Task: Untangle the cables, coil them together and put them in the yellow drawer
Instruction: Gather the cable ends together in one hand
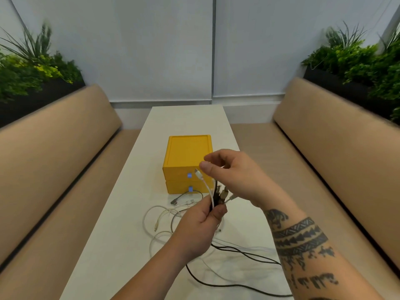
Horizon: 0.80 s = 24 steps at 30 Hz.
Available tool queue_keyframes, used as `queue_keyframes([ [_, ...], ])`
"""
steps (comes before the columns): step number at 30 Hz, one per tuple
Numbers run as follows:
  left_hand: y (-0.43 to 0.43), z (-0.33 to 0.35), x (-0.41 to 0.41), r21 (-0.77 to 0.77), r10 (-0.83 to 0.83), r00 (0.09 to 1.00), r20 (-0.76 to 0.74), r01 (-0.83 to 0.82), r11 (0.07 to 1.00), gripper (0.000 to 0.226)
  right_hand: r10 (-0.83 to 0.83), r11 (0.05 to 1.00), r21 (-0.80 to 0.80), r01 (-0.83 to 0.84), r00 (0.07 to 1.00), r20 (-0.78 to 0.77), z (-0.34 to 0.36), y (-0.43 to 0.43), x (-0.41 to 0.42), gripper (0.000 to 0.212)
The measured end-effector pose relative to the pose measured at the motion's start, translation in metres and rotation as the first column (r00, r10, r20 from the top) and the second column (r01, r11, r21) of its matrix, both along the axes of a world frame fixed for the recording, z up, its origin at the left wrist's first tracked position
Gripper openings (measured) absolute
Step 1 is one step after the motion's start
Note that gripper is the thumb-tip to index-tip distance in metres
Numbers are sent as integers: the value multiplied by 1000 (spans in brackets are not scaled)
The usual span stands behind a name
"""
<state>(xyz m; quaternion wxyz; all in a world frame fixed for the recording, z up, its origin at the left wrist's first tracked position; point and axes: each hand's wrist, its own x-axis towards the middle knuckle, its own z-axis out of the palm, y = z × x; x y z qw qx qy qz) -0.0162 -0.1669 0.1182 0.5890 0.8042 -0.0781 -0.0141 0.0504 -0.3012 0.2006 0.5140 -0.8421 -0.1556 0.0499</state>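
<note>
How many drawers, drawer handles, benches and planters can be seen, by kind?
Yellow drawers: 2
Blue handles: 2
Tan benches: 2
Planters with green plants: 2
Total: 8

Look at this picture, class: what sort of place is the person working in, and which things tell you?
Probably a booth-style seating nook in an office or café: a long white table runs between two tan padded benches, with planters of greenery behind the backrests.
</note>
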Motion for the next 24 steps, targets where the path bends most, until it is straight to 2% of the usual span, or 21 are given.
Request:
queue_keyframes([
  [2, -2, 0, -1, 85, 5, 1000, 18, -6, 996, 12, 31, 995, -99, -29, 999, 21, 5, 3, 2, 23],
  [4, -2, 1, -3, 129, -3, 999, 41, -2, 992, 11, 40, 992, -122, -35, 998, 38, 9, 3, 4, 14],
  [8, -2, 3, -5, 147, -9, 998, 56, 1, 989, 11, 93, 985, -146, -95, 995, -21, 14, 3, 2, 34],
  [11, -2, 2, -4, 128, -9, 999, 34, 4, 992, 13, 122, 972, -206, -113, 992, 28, 11, 7, 1, 19],
  [13, -2, 1, -3, 49, 1, 1000, -8, 0, 999, 19, 98, 989, -116, -91, 993, 58, 10, 6, 2, 9],
  [15, 1, 2, 0, -100, 27, 997, -77, -35, 994, 27, 79, 997, -22, -78, 993, 84, 10, 5, 2, 9],
  [19, 5, 3, 3, -334, -10, 985, -175, -49, 941, 37, 37, 999, -6, -37, 977, 210, 2, 6, -4, 12],
  [21, 6, 4, 3, -447, -45, 978, -204, -52, 893, 42, -3, 1000, 1, 3, 978, 209, -2, 8, -7, 8],
  [24, 7, 5, 2, -514, -54, 974, -221, -69, 855, 43, -49, 998, 57, 39, 981, 187, -9, 9, -11, 6],
])
